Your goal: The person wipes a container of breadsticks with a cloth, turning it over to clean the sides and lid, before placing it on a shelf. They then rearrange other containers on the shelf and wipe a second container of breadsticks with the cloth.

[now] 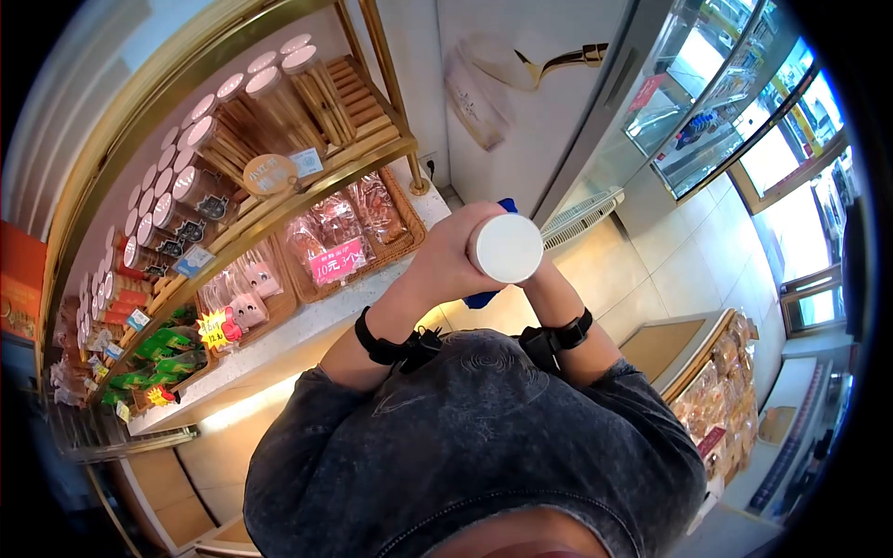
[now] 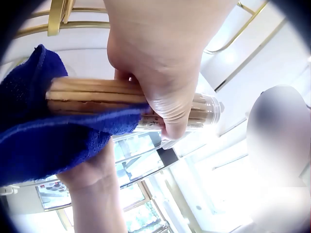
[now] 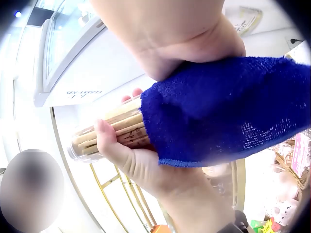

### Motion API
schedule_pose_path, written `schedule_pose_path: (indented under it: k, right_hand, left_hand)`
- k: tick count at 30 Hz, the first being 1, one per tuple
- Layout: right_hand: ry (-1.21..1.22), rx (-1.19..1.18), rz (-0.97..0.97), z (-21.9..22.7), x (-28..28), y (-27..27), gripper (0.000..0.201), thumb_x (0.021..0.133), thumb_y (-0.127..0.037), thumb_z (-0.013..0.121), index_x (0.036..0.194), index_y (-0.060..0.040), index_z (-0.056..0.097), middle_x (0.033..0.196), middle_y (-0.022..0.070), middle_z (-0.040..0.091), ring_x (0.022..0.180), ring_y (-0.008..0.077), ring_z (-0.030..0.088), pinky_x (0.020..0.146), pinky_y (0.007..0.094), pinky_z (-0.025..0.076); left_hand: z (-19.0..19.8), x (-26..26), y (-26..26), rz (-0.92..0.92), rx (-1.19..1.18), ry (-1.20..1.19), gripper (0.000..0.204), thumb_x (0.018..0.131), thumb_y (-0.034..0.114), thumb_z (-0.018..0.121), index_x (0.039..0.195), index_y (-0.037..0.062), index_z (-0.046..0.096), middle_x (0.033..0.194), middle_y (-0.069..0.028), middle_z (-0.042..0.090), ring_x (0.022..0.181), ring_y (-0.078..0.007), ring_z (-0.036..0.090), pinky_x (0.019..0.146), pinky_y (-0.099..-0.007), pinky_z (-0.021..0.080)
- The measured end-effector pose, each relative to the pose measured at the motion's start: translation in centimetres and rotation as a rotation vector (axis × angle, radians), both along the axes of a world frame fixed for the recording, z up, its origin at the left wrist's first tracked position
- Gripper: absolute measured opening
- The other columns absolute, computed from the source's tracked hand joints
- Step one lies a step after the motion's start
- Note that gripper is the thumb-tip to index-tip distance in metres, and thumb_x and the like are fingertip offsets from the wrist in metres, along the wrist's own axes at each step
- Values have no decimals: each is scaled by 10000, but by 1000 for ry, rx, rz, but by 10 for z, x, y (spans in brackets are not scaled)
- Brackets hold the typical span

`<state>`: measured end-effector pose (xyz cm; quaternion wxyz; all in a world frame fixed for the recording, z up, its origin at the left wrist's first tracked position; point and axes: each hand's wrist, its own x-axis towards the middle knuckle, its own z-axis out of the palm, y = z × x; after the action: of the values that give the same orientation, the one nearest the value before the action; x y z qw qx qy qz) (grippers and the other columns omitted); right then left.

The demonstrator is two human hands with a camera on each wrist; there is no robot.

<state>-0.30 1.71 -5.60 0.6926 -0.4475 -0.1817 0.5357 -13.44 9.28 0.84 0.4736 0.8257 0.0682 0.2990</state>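
Observation:
My left hand [image 1: 448, 256] grips a clear jar of long tan sticks [image 2: 97, 97], thumb and fingers around it near one end. Its round white lid [image 1: 508, 248] faces up in the head view and hides most of the jar. A blue cloth [image 3: 218, 111] wraps over the other end. My right hand [image 2: 90, 167] holds the cloth against the jar; its fingers are hidden in the folds. In the right wrist view the left thumb lies along the jar, below the exposed sticks [image 3: 124, 128].
At the left, a shelf [image 1: 395, 147] holds rows of white-lidded jars. Below it, packaged food fills wicker baskets [image 1: 409, 209] on a pale counter [image 1: 307, 316]. Bagged goods [image 1: 735, 391] are on a stand at the right. A gold hook-shaped fixture [image 1: 558, 60] is on the white surface ahead.

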Motion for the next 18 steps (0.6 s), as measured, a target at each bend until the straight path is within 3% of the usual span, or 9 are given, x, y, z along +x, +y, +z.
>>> schedule_pose_path:
  k: [1, 5, 8, 9, 10, 14, 16, 17, 18]
  right_hand:
    - [-7, -31, -15, -7, 2, 0, 426, 881, -406, 616, 1030, -7, 607, 912, 57, 649, 784, 118, 620, 673, 274, 498]
    - [-115, -228, -1, -64, 24, 10, 443, 871, -408, 617, 963, 24, 623, 863, 70, 647, 758, 134, 609, 647, 288, 490]
    - [-208, -244, -195, -33, 5, 5, 478, 875, -425, 598, 970, 43, 620, 863, 82, 646, 767, 143, 599, 668, 293, 484]
    - [-113, -207, -264, -34, 5, 5, 495, 891, -440, 567, 1008, 38, 614, 887, 92, 642, 810, 142, 587, 735, 288, 477]
    - [135, -108, -345, -32, 6, 5, 494, 917, -433, 521, 1060, 33, 600, 957, 110, 646, 863, 160, 600, 805, 298, 472]
    - [195, 492, -309, 23, 22, -30, 623, 942, -507, 356, 1183, 40, 532, 1192, 172, 582, 1130, 306, 539, 1011, 420, 381]
    - [131, 690, -251, 38, 24, -46, 711, 923, -569, 318, 1222, 48, 502, 1263, 187, 531, 1217, 346, 468, 1061, 469, 315]
    - [111, 712, -224, 43, 21, -52, 776, 878, -624, 372, 1240, 52, 493, 1289, 195, 508, 1234, 354, 455, 1065, 484, 305]
    - [-176, 711, -135, 55, 13, -56, 803, 857, -644, 397, 1239, 55, 494, 1294, 197, 503, 1244, 347, 446, 1068, 482, 299]
  left_hand:
    - [-12, 2, 2, -48, -34, -26, 623, 558, 120, 838, 1116, 66, 566, 1066, -78, 626, 980, -210, 609, 875, -329, 477]
    - [-31, 1, 1, -47, -12, -94, 623, 558, 114, 842, 1105, 54, 550, 1051, -80, 619, 985, -216, 602, 867, -323, 477]
    - [-41, 0, 2, 19, 79, -165, 654, 518, 190, 873, 1077, 97, 548, 1044, -102, 609, 945, -277, 612, 820, -338, 498]
    - [-41, -2, 3, 30, 75, -168, 654, 518, 190, 873, 1077, 97, 548, 1044, -102, 609, 945, -277, 612, 820, -338, 498]
    - [-40, -4, 5, 61, 109, -138, 651, 519, 188, 867, 1079, 92, 550, 1034, -106, 610, 934, -285, 613, 816, -344, 500]
    - [-48, -17, 7, 130, 48, 47, 646, 520, 189, 847, 1084, 74, 553, 1008, -118, 614, 918, -304, 615, 809, -353, 502]
    - [-43, -20, 2, 144, 58, 68, 651, 520, 198, 837, 1094, 74, 556, 1008, -126, 618, 928, -304, 618, 812, -351, 502]
    - [-43, -20, 2, 141, 76, 90, 644, 531, 201, 833, 1099, 75, 556, 1012, -129, 619, 937, -305, 619, 817, -351, 501]
    - [-41, -20, 0, 140, 95, 110, 637, 541, 203, 829, 1104, 77, 557, 1016, -132, 620, 946, -306, 620, 821, -351, 501]
